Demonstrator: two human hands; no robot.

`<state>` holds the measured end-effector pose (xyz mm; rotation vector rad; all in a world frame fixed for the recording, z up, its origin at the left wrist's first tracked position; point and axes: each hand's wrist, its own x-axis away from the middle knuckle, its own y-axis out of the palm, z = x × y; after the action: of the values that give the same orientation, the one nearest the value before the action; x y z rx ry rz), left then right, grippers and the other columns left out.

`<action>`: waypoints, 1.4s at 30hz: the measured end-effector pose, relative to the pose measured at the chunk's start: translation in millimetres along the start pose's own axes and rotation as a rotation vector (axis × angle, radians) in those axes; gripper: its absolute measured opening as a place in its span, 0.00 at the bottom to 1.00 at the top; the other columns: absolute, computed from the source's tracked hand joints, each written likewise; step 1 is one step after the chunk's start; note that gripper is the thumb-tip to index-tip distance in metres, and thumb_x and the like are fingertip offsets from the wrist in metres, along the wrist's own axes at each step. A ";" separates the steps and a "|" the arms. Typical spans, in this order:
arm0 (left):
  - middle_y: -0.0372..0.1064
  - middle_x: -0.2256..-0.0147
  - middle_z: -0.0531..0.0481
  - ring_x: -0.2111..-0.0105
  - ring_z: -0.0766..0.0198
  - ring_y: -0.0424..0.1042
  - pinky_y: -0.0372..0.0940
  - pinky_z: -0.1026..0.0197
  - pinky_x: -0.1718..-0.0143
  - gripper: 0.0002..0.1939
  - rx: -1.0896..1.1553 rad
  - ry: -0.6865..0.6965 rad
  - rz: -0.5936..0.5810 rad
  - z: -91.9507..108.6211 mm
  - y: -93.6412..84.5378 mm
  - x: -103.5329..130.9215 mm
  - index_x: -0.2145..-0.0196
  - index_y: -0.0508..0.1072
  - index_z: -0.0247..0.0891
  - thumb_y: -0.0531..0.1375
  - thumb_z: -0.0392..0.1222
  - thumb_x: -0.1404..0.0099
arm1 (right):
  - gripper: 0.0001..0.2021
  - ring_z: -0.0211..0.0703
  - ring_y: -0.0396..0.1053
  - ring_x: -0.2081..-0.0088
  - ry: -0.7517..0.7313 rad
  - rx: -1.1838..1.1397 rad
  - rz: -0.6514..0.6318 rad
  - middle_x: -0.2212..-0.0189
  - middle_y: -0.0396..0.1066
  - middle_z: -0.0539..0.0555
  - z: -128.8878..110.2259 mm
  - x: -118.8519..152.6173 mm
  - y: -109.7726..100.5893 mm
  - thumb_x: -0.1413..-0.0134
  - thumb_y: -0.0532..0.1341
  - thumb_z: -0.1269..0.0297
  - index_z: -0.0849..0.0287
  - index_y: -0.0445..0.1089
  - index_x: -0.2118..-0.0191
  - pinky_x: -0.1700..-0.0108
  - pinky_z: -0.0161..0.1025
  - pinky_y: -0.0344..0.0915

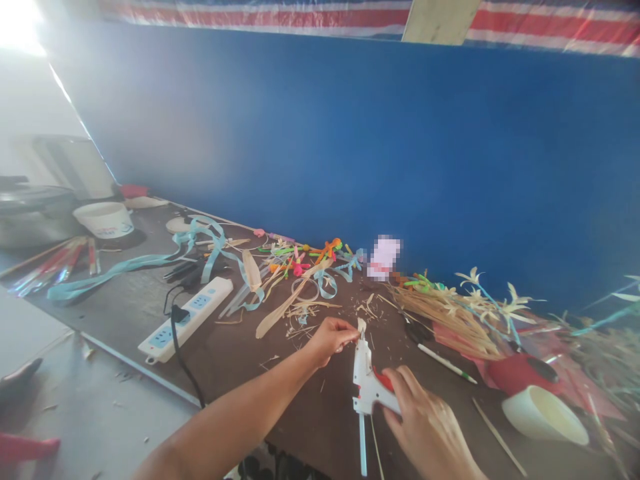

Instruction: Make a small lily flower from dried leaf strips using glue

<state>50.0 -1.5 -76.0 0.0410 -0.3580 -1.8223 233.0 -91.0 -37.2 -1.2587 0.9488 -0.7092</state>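
Centrally on the tabletop point(310, 420): white glue gun point(364, 380), nozzle pointing far, body running near to far, handle clasped from the near right by the right hand point(425, 417). Nearer the nozzle, from the left: left hand point(333, 340), grip pinching a pale piece point(361, 323) there. Farther left: power strip point(213, 298).

Below the centre of the frame, we hold a small pale petal-like piece point(361, 325) in our left hand point(336, 339), at the nozzle of a white plastic glue gun with a red trigger point(367, 383). Our right hand point(424, 417) grips its handle, and a translucent glue stick point(363, 443) juts from its rear. At lower left of centre lies a long white power strip with blue sockets point(187, 320), a black plug in it. Pale blue ribbon point(125, 267) curls across the left side; dried straw-coloured stalks point(450, 320) lie right of centre, near a cream round cup point(545, 415) at lower right.
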 end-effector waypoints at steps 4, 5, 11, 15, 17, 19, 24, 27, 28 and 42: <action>0.49 0.88 0.60 0.87 0.77 0.44 0.38 0.68 0.85 0.13 0.007 0.011 0.001 -1.7 0.1 -0.7 0.81 0.68 0.31 0.61 0.47 0.54 | 0.18 0.41 0.68 0.74 -0.025 0.025 0.021 0.65 0.65 0.53 -0.3 1.9 -1.6 0.57 0.53 0.71 0.56 0.58 0.56 0.76 0.35 0.62; 0.49 0.88 0.60 0.87 0.77 0.44 0.38 0.68 0.85 0.13 0.005 0.012 0.002 -2.1 -0.1 -0.9 0.81 0.68 0.31 0.60 0.46 0.54 | 0.18 0.41 0.69 0.74 -0.031 0.029 0.027 0.64 0.65 0.53 -0.3 2.9 -1.4 0.57 0.53 0.71 0.56 0.58 0.56 0.76 0.35 0.62; 0.51 0.88 0.58 0.86 0.77 0.44 0.37 0.68 0.85 0.12 -0.004 0.025 0.008 -6.1 -2.4 -2.8 0.80 0.70 0.31 0.59 0.45 0.53 | 0.18 0.41 0.69 0.74 -0.034 0.003 -0.011 0.62 0.65 0.53 1.2 9.0 -3.4 0.57 0.54 0.69 0.55 0.58 0.56 0.76 0.36 0.63; 0.55 0.85 0.57 0.86 0.77 0.44 0.36 0.68 0.85 0.10 0.020 0.038 -0.002 -6.6 -2.5 -3.2 0.80 0.69 0.31 0.59 0.42 0.54 | 0.17 0.41 0.69 0.73 0.007 -0.042 -0.020 0.64 0.64 0.52 2.0 6.9 -8.1 0.56 0.54 0.68 0.55 0.57 0.56 0.75 0.36 0.63; 0.53 0.86 0.58 0.87 0.77 0.44 0.35 0.67 0.85 0.10 0.019 0.031 -0.011 -4.7 -1.6 -2.3 0.80 0.69 0.31 0.60 0.43 0.54 | 0.16 0.41 0.69 0.74 0.018 -0.055 -0.024 0.65 0.64 0.51 1.7 4.8 -9.5 0.56 0.54 0.68 0.54 0.57 0.56 0.75 0.36 0.63; 0.51 0.87 0.59 0.87 0.77 0.44 0.36 0.67 0.85 0.11 0.007 0.018 -0.004 -2.0 -0.6 -1.0 0.80 0.70 0.31 0.60 0.44 0.54 | 0.16 0.40 0.68 0.74 0.018 -0.057 -0.022 0.66 0.64 0.50 1.2 3.5 -9.3 0.56 0.54 0.69 0.54 0.58 0.57 0.76 0.35 0.63; 0.50 0.88 0.59 0.86 0.77 0.44 0.37 0.67 0.85 0.12 -0.014 0.027 0.016 1.1 0.5 0.9 0.80 0.70 0.31 0.60 0.46 0.54 | 0.17 0.41 0.69 0.74 -0.005 -0.053 -0.017 0.64 0.65 0.52 1.4 7.1 -6.0 0.57 0.54 0.69 0.55 0.58 0.57 0.75 0.36 0.64; 0.49 0.88 0.59 0.86 0.77 0.43 0.36 0.67 0.84 0.13 -0.031 0.025 0.022 0.7 0.6 1.0 0.80 0.70 0.30 0.59 0.46 0.53 | 0.17 0.41 0.69 0.73 -0.017 -0.055 -0.007 0.63 0.65 0.53 2.5 9.5 -6.8 0.57 0.54 0.69 0.54 0.58 0.57 0.75 0.35 0.64; 0.50 0.88 0.58 0.86 0.77 0.43 0.36 0.67 0.84 0.12 -0.031 0.021 0.028 0.7 0.8 1.0 0.80 0.70 0.30 0.59 0.45 0.54 | 0.17 0.41 0.69 0.73 -0.021 -0.058 0.003 0.63 0.65 0.53 2.8 9.6 -7.6 0.57 0.54 0.69 0.54 0.58 0.56 0.75 0.35 0.64; 0.60 0.83 0.55 0.85 0.77 0.46 0.38 0.68 0.85 0.10 -0.015 0.000 0.016 4.3 2.3 2.5 0.78 0.72 0.31 0.61 0.43 0.55 | 0.15 0.40 0.70 0.70 0.008 -0.242 -0.008 0.66 0.66 0.51 3.4 8.4 -14.2 0.55 0.54 0.66 0.53 0.60 0.57 0.73 0.34 0.66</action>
<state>50.5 -3.5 -70.9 0.0280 -0.3437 -1.8089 240.7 -99.4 -24.8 -1.4724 1.0607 -0.6188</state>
